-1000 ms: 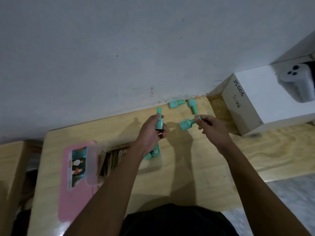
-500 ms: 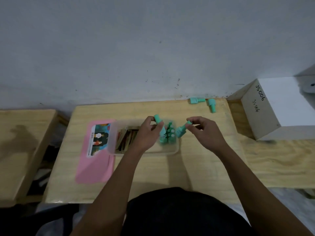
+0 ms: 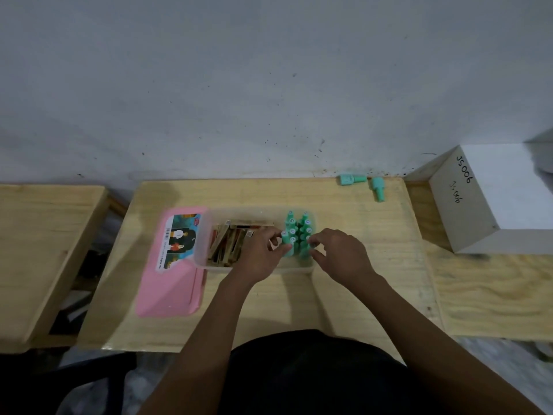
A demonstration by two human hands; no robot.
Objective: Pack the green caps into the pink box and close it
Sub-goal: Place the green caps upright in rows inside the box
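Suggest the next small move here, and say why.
Probably the right hand lifts off the standing caps in the box and reaches for the two loose caps by the wall; they lie unpacked on that hand's side.

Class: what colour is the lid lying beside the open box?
The lid is pink; head view.

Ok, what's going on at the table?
A person is standing green caps upright in the right end of the clear box. The left hand grips one cap at the cluster's near left; the right hand touches its near right. Two loose caps lie by the wall; the pink lid lies left of the box.
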